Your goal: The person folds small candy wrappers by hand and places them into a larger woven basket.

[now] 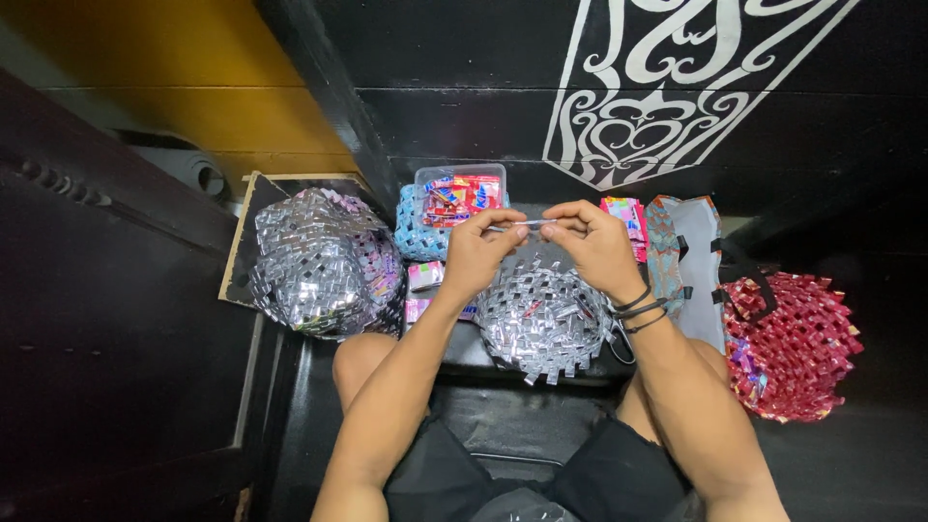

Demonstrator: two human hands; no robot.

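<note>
Pinching a thin foil strip between both hands

My left hand (476,253) and right hand (597,246) are each clamped on an end of the silver strip (527,223), held above the woven silver basket (541,324) by my knees; light, flimsy, crease-prone, best gripped at the ends

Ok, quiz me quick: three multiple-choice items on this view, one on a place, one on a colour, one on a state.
1. Where is the red woven piece?
A. far right
B. far left
C. on the lap

2. What colour is the woven piece under the hands?
A. green
B. silver
C. black

3. How is the thin strip held?
A. lying loose
B. in one hand
C. pinched between the left hand and the right hand

Answers: 1 A, it sits at the right edge; 2 B, shiny silver foil; 3 C, both hands' fingertips grip it.
</note>
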